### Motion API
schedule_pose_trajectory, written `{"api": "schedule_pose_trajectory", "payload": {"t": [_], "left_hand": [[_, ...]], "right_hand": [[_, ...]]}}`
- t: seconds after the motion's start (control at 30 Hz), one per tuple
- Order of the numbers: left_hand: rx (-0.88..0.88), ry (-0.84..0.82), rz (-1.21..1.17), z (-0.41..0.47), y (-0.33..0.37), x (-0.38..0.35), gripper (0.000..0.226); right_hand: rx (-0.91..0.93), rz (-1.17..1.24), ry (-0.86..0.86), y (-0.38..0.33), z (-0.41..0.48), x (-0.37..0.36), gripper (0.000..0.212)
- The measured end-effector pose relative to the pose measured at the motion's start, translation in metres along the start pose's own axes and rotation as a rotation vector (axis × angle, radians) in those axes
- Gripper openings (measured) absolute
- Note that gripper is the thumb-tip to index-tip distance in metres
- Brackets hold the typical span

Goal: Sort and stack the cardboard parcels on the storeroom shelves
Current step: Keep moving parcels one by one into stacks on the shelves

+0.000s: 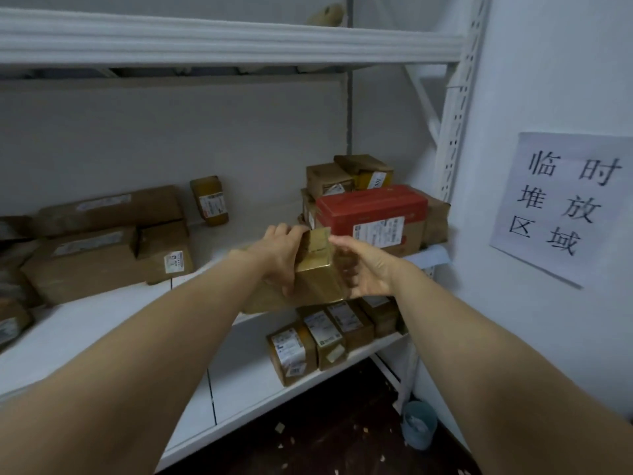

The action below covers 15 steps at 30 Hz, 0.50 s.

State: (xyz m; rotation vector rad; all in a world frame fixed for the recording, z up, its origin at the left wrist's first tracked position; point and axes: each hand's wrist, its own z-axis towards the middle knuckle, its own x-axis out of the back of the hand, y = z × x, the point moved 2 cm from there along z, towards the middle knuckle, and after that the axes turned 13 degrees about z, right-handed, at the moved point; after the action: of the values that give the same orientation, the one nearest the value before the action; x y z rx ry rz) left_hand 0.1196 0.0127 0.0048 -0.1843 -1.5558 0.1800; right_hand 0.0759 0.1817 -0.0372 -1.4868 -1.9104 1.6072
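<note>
Just before the red box, a tape-wrapped cardboard parcel is held above the front edge of the middle shelf, the left hand gripping its left side, the right hand curled round its right.

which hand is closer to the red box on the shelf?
Right. The right hand grips the taped parcel on its right side, just in front of and below the red box; the left hand grips the parcel's left side, farther left of the box.
</note>
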Motion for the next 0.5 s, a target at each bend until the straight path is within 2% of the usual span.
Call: {"api": "schedule_pose_trajectory", "payload": {"t": [0.07,0.13,0.33,0.4,0.5], "left_hand": [[-0.046,0.006,0.026,-0.002,0.022,-0.003,0.113],[-0.085,0.0,0.021,-0.005,0.042,-0.008,0.115],[-0.169,-0.112,-0.042,-0.016,0.082,-0.032,0.121],[-0.178,-0.156,-0.068,-0.021,0.087,-0.04,0.113],[-0.155,-0.207,-0.11,-0.03,0.09,-0.053,0.09]], "right_hand": [[-0.043,-0.039,0.032,0.006,-0.011,0.014,0.054],[-0.063,-0.061,0.08,0.01,-0.022,0.027,0.045],[-0.143,-0.203,0.194,0.032,-0.043,0.066,0.046],[-0.21,-0.22,0.212,0.042,-0.047,0.075,0.047],[-0.292,-0.195,0.272,0.055,-0.051,0.089,0.048]]}}
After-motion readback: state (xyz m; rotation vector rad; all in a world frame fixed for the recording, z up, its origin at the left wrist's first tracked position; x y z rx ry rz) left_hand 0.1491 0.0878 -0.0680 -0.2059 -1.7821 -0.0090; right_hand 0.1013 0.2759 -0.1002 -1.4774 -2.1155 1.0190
